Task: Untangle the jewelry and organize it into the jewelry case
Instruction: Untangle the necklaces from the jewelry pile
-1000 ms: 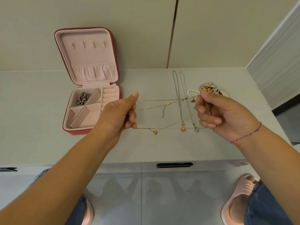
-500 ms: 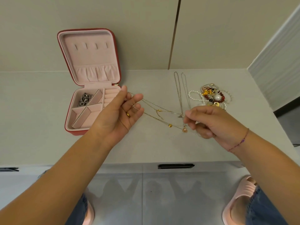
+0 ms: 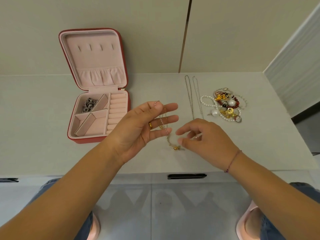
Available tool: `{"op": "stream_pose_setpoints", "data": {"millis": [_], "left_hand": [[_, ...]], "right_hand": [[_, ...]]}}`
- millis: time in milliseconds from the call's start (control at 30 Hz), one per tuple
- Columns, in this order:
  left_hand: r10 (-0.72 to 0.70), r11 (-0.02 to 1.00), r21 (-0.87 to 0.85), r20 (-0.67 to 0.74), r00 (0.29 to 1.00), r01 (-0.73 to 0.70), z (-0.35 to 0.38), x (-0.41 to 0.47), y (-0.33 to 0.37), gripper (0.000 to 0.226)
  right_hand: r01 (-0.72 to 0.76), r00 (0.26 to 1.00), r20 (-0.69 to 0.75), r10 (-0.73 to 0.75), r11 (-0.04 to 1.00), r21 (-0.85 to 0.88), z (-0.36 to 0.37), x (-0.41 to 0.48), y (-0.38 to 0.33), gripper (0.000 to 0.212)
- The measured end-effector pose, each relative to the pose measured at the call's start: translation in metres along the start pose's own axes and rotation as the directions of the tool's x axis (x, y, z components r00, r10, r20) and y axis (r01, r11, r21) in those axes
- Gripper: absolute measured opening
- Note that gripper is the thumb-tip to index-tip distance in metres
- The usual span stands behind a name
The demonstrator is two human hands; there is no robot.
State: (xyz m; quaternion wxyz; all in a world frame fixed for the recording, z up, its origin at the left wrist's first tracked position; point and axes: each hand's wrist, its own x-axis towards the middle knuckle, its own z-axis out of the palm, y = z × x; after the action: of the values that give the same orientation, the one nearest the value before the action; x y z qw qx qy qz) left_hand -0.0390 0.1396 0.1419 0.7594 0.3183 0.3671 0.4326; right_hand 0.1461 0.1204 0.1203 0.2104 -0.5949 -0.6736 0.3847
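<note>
My left hand [image 3: 145, 125] is palm up over the table with its fingers straight. Thin gold and silver necklaces [image 3: 163, 122] run across those fingers, their end pinned under the thumb against the index finger. They hang down to a small gold bead [image 3: 176, 148] above the table. My right hand [image 3: 202, 135] is blurred and pinches the lower end of these necklaces just right of the bead. The red jewelry case [image 3: 97, 140] lies open at the left, pink inside, with a dark metal piece [image 3: 89, 104] in its back left compartment.
Two silver chains [image 3: 190, 97] lie stretched out straight on the table behind my right hand. A tangled pile of pearls, beads and rings [image 3: 225, 106] sits right of them. A ribbed panel [image 3: 294, 75] borders the right side. A drawer handle [image 3: 187, 176] sits below the table's front edge.
My hands have come close together, so the necklaces went from stretched taut to draped over my opened left fingers. My right hand moved left and down, away from the pile.
</note>
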Motion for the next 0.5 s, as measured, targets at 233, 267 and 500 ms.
{"op": "stream_pose_setpoints", "data": {"millis": [233, 267, 500], "left_hand": [[-0.007, 1.0, 0.005, 0.029, 1.0, 0.007, 0.002, 0.001, -0.001, 0.014], [-0.007, 1.0, 0.002, 0.025, 1.0, 0.007, 0.002, 0.001, -0.001, 0.014], [0.038, 0.986, 0.166, -0.182, 0.983, -0.008, -0.015, 0.008, -0.005, 0.007]], "right_hand": [[0.083, 0.994, 0.055, -0.095, 0.98, 0.179, 0.014, 0.0, -0.007, 0.007], [0.083, 0.994, 0.053, -0.096, 0.973, 0.214, 0.014, 0.001, -0.008, 0.006], [-0.029, 0.991, 0.129, -0.041, 0.866, 0.499, 0.003, 0.0, -0.009, 0.012]]}}
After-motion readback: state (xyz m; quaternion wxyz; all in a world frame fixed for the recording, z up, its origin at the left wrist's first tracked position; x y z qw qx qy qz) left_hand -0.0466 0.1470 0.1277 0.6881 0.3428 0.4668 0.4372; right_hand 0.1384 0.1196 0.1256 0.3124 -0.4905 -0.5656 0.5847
